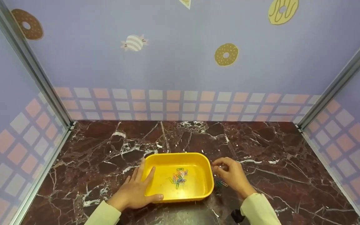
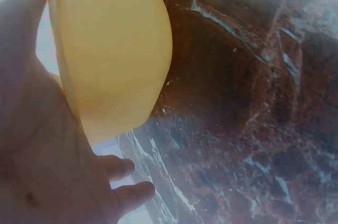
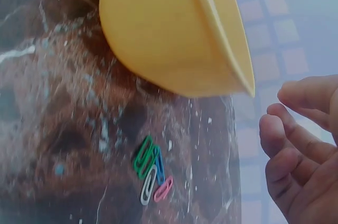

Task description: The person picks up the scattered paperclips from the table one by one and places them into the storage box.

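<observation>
A yellow plastic tray [image 1: 195, 187] rests on the marble-patterned table, with a small heap of coloured paper clips [image 1: 179, 178] on its floor. My left hand [image 1: 137, 190] lies spread over the tray's left end, its thumb at the near rim. In the left wrist view, the palm sits alongside the yellow wall [image 2: 116, 49]. Just off the tray's right rim is my right hand [image 1: 231, 175], fingers loosely bent, nothing between thumb and fingertips. Beneath it, several paper clips in green, blue, white and pink lie on the table, the white clip [image 3: 148, 184] among them.
Behind the dark red table [image 1: 261, 137] stands a lilac wall [image 1: 180, 62] with doughnut prints and a checked band. Side panels with metal corner strips [image 1: 42, 75] close in the left and right. Small white specks dot the tabletop.
</observation>
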Demonstrator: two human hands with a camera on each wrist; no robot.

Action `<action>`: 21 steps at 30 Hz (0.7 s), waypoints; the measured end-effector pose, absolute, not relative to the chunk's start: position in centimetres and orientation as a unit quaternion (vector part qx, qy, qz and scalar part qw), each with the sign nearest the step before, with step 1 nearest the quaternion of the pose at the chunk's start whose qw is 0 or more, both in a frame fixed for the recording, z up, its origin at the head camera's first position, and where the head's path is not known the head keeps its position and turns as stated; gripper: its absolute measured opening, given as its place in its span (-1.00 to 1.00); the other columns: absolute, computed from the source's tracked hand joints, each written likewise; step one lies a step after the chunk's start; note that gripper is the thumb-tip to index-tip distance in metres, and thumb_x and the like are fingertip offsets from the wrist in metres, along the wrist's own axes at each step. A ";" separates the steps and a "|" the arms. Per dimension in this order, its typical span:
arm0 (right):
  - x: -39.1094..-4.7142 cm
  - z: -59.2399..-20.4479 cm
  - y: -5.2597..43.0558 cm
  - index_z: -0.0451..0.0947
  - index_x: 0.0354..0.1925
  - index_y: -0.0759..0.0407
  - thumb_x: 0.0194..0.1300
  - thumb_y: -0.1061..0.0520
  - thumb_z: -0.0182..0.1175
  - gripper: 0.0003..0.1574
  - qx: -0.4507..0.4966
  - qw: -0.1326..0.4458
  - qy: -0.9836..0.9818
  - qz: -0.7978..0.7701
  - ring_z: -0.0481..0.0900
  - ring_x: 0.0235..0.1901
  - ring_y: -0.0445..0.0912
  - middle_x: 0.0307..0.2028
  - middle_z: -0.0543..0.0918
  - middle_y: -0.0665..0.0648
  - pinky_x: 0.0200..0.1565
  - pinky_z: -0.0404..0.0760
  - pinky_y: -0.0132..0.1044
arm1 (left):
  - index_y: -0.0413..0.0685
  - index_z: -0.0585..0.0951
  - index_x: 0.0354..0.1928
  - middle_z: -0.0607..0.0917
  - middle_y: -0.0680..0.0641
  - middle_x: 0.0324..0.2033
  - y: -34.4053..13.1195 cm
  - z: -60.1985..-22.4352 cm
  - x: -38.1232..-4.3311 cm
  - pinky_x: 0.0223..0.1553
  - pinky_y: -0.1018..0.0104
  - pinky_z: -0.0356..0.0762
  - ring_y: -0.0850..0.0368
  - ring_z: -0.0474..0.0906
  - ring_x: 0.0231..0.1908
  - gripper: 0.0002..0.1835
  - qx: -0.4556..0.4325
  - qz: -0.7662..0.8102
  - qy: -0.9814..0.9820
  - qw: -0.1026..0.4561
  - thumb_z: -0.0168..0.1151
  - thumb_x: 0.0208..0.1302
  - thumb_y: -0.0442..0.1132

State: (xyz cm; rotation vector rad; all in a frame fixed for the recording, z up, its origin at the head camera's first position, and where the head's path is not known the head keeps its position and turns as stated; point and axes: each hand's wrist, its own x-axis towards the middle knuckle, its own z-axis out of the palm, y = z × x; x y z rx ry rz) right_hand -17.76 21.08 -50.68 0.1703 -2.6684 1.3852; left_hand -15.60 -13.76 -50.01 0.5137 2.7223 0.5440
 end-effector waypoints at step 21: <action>-17.1 -54.4 25.2 0.69 -0.29 0.19 0.07 0.43 0.31 -0.76 0.033 0.045 -0.927 0.372 0.64 -0.36 -0.10 -0.34 0.73 0.11 -0.32 0.61 -0.38 | 0.10 -0.02 0.54 -0.45 -0.15 0.51 -13.6 -50.3 -15.8 0.35 -0.38 0.03 -0.42 -0.11 0.45 0.14 0.175 0.183 0.954 0.158 0.14 0.04 0.50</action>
